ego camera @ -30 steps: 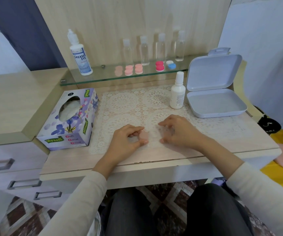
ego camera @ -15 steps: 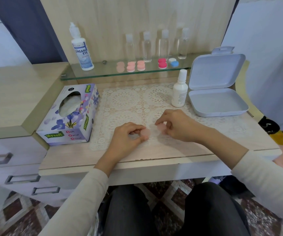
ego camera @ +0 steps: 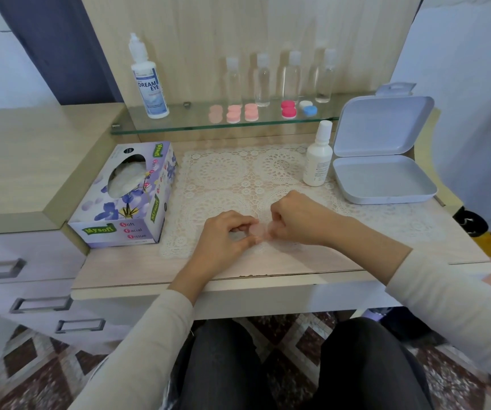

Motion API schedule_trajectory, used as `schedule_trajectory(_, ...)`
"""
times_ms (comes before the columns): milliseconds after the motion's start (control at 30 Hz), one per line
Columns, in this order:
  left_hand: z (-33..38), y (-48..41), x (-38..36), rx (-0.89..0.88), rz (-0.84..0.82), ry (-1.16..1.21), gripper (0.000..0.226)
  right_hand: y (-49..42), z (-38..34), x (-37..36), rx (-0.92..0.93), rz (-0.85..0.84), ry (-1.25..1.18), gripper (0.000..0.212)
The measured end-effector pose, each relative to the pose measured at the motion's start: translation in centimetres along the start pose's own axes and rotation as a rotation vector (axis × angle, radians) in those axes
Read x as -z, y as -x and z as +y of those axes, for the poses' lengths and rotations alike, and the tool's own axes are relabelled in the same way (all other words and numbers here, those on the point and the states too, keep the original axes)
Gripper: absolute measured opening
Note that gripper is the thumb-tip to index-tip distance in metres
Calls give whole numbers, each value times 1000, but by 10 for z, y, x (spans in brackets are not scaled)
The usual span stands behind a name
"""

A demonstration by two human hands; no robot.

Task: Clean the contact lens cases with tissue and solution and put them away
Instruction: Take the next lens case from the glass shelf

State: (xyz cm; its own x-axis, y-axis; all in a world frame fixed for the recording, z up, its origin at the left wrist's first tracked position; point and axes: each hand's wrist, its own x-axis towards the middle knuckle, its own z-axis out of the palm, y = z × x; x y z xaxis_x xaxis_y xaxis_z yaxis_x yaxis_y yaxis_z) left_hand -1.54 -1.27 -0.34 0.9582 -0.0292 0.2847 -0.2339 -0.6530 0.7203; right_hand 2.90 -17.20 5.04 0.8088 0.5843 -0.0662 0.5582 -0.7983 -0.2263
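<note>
A pale pink contact lens case (ego camera: 258, 231) lies on the lace mat (ego camera: 226, 179) near the desk's front. My left hand (ego camera: 223, 236) pinches its left end and my right hand (ego camera: 294, 220) grips its right cap with curled fingers. Several more lens cases (ego camera: 234, 113) in pink, red and blue sit on the glass shelf (ego camera: 179, 125). A tissue box (ego camera: 126, 196) stands left of the mat. A small white solution bottle (ego camera: 317, 156) stands at the mat's back right, and a larger solution bottle (ego camera: 148, 81) on the shelf.
An open white storage box (ego camera: 386, 184) sits at the right, lid up. Several clear small bottles (ego camera: 291, 75) line the back of the shelf. Drawers (ego camera: 16, 291) are at the lower left, and the desk's front edge is just below my wrists.
My right hand has curled more tightly onto the case's right cap and shifted slightly left. My left hand keeps its pinch. The camera has tilted a little.
</note>
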Motion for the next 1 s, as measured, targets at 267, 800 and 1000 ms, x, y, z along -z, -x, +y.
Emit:
schedule_trajectory(267,0,0,0,-5,-2,-15,28,0,-1,2,78,-13,-43,22)
schedule_trajectory(800,1,0,0,8,-4,-9,27,-2,9,-5,150,34,-62,23)
schedule_trajectory(1000,0,0,1,1,-9,-10,28,-1,8,-6,142,53,-41,16)
